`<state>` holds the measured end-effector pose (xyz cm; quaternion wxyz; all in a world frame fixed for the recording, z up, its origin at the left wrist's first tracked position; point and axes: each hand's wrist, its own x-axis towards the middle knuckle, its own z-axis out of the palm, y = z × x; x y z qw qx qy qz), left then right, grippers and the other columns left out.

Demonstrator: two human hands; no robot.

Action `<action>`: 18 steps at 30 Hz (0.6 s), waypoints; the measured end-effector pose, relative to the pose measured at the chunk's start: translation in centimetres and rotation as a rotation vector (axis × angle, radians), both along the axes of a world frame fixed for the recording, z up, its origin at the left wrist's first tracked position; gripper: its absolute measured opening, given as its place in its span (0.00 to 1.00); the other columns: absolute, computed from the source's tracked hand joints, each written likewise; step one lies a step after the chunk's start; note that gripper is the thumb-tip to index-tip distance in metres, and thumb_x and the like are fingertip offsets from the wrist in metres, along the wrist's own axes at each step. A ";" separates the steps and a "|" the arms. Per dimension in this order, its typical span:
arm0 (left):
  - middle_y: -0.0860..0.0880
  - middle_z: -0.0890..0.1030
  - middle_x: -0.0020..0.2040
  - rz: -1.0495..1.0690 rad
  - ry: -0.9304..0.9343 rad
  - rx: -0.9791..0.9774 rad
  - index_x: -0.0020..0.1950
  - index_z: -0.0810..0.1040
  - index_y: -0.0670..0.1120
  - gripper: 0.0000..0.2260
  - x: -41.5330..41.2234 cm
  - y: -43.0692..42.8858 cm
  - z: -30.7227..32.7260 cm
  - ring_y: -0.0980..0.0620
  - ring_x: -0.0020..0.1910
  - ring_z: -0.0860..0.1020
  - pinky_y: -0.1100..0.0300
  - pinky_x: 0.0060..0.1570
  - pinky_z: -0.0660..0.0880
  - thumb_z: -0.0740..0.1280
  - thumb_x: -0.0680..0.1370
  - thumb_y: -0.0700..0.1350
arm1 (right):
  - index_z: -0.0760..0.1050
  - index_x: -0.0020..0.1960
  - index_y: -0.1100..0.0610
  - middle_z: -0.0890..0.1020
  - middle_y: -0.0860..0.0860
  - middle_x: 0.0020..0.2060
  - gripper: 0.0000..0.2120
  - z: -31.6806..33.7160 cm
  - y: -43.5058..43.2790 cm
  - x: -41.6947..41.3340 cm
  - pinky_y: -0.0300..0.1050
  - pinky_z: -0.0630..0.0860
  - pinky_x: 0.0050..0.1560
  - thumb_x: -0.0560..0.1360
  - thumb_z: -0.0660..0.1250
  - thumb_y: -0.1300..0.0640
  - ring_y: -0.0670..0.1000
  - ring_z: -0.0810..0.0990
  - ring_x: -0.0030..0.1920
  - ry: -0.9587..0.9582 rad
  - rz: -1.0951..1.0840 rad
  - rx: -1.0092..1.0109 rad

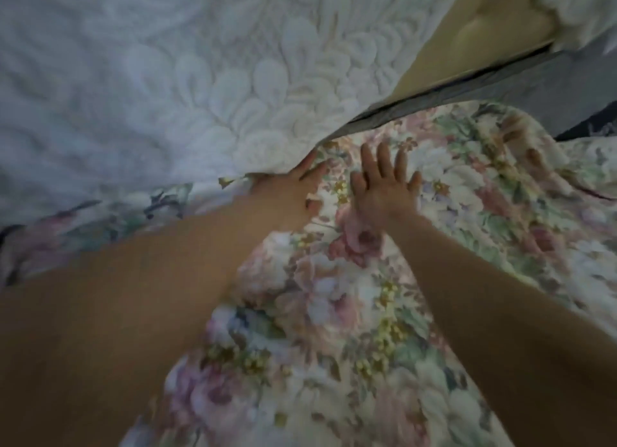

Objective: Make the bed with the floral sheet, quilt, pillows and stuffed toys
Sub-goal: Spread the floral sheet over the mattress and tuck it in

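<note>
Spread flat, left hand (293, 184) and right hand (384, 186) press the floral sheet (334, 313) — uneven pushing may bunch it.

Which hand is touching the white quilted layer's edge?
The left hand: its fingertips meet the white quilted layer, while the right hand lies spread flat on the floral fabric.

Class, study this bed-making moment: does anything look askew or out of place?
Yes. The floral sheet is rumpled, humping up at the right beside the white quilted layer's edge, not smooth. The left hand and right hand press flat on it.
</note>
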<state>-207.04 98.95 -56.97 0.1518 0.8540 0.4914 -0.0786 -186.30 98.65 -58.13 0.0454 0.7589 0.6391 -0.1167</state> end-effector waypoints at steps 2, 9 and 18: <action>0.46 0.52 0.80 -0.105 -0.057 -0.058 0.79 0.53 0.53 0.33 -2.1 0.4 2.3 0.44 0.77 0.56 0.47 0.74 0.58 0.54 0.77 0.64 | 0.44 0.79 0.43 0.47 0.50 0.79 0.28 2.6 -0.3 -1.3 0.69 0.49 0.73 0.81 0.45 0.39 0.61 0.46 0.78 0.062 -0.025 -0.014; 0.38 0.67 0.73 -0.201 -0.234 0.141 0.73 0.69 0.41 0.25 -13.7 -17.9 4.9 0.40 0.75 0.60 0.50 0.74 0.54 0.64 0.77 0.47 | 0.67 0.72 0.54 0.75 0.57 0.59 0.25 9.5 -21.8 -14.1 0.51 0.76 0.45 0.76 0.65 0.62 0.61 0.76 0.54 0.369 0.360 0.220; 0.48 0.74 0.49 -0.288 -0.501 -0.092 0.50 0.76 0.47 0.10 -19.4 -37.7 5.5 0.48 0.47 0.72 0.53 0.45 0.73 0.67 0.77 0.53 | 0.74 0.58 0.54 0.79 0.54 0.52 0.11 10.1 -42.5 -19.6 0.44 0.73 0.47 0.76 0.62 0.55 0.56 0.79 0.52 0.309 0.332 -0.428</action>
